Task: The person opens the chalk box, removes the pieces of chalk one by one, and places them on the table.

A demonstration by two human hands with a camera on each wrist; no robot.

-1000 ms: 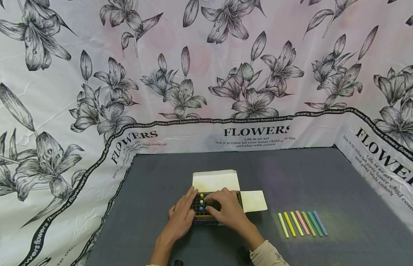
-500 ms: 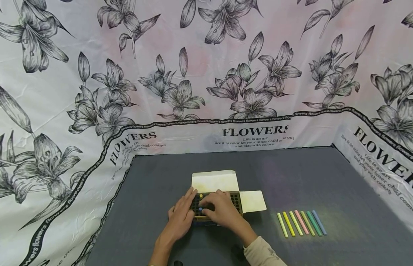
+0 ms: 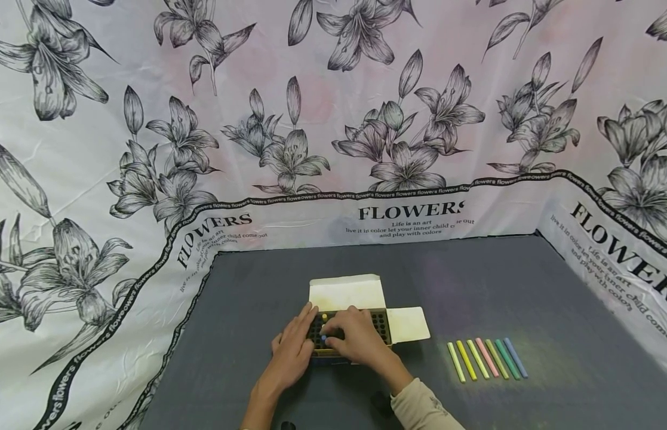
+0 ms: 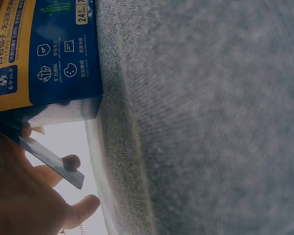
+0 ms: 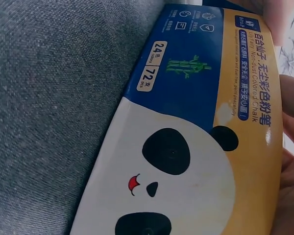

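Note:
A chalk box (image 3: 333, 360) with a holed inner tray (image 3: 381, 322) lies on the table, its lid and side flap folded out. My left hand (image 3: 293, 340) rests along the box's left end, fingers straight. Over the tray, my right hand (image 3: 361, 339) pinches a blue chalk (image 3: 323, 338) standing in a hole between index finger and thumb. A yellow chalk (image 3: 325, 316) stands farther back; a pale one between them is mostly covered by the index finger. Both wrist views show the printed box front (image 4: 63, 54), with a panda on it (image 5: 171, 156) in the right one.
On the right of the dark table (image 3: 258, 280), several chalk sticks (image 3: 486, 359) lie in a row: yellows, pink, greens and blue. The open lid (image 3: 346, 291) spreads behind the box and the side flap (image 3: 409, 325) to its right. Flower-printed cloth (image 3: 290, 221) walls the table.
My right hand has shifted slightly left, bringing its index finger and thumb to the blue chalk and partly covering the pale one. My left hand has stayed on the box.

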